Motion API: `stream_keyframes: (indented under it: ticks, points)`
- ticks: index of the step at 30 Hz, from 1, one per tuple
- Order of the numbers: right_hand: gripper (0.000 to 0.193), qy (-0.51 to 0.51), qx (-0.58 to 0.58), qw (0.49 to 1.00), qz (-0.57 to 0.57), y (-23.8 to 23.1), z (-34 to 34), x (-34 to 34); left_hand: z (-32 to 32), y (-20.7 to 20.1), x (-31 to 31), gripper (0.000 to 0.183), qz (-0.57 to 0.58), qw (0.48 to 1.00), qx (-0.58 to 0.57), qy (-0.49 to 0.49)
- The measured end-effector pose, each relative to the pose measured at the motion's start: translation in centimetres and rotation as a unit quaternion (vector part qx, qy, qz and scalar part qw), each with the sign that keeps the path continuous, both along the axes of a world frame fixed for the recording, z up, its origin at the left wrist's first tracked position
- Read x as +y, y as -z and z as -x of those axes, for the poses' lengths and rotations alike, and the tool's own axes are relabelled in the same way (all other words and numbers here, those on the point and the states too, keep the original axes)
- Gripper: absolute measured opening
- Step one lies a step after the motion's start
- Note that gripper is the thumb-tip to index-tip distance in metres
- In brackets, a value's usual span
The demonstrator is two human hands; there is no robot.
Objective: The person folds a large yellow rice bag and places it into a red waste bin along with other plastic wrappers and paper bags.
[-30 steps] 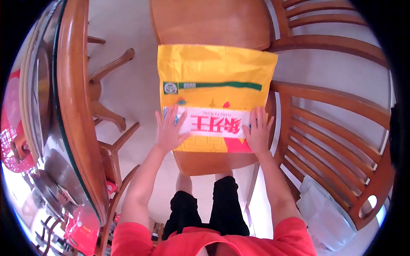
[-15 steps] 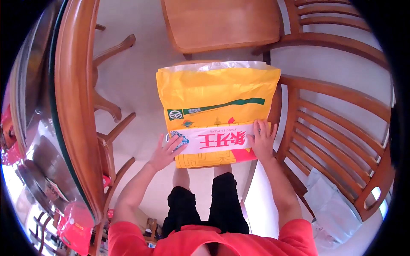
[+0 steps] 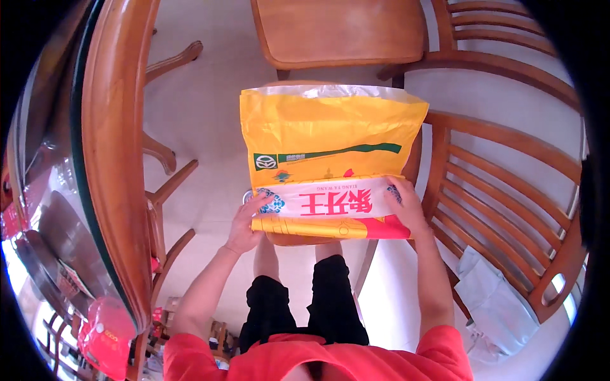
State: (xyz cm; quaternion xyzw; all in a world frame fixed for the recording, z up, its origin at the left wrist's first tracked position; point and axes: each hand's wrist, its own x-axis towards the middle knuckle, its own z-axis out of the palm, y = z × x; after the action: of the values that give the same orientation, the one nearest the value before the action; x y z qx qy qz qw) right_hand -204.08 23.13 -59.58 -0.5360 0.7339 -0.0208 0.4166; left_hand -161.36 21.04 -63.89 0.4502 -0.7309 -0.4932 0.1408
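Note:
A yellow plastic bag (image 3: 330,120) with green, white and red printing lies flat on a wooden chair seat (image 3: 298,239) in front of me. Its near end is doubled back over itself, so a white printed band faces up across the fold. My left hand (image 3: 246,222) grips the left end of that folded part, fingers on top. At the opposite end my right hand (image 3: 408,206) is closed round the fold, with its thumb side hidden by the hand. The bag's far edge shows a whitish inner side.
Slatted wooden chairs (image 3: 495,184) stand along the right, one with a pale blue bag (image 3: 495,298) at its side. Another wooden seat (image 3: 340,32) is beyond the bag. A wooden table edge (image 3: 114,159) runs along the left, with a red bag (image 3: 105,336) below it.
The near yellow strip of the fold has become narrower and curls upward. My right hand has shifted outward to the fold's end, and my left fingers have closed more around their end.

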Motion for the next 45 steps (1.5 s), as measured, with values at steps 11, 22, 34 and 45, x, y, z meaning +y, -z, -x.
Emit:
stream_keyframes:
  ticks: [11,22,34,45]
  points:
    - [0.075,0.315,-0.389,0.853,-0.144,-1.3,5.3,-2.3,5.2,0.1,-0.7,0.028,-0.222,0.875,0.035,-0.428]
    - [0.031,0.344,-0.249,0.905,0.002,-0.7,2.7,1.6,5.7,1.2,-1.8,0.035,-0.233,0.847,-0.018,-0.477]
    - [0.032,0.231,0.150,0.926,0.258,4.2,-0.6,2.1,5.4,2.1,-2.2,0.049,-0.133,0.893,-0.109,-0.415]
    - [0.039,0.219,0.210,0.927,0.221,7.1,-0.7,-2.3,6.0,3.8,-1.0,0.047,-0.118,0.856,-0.071,-0.498]
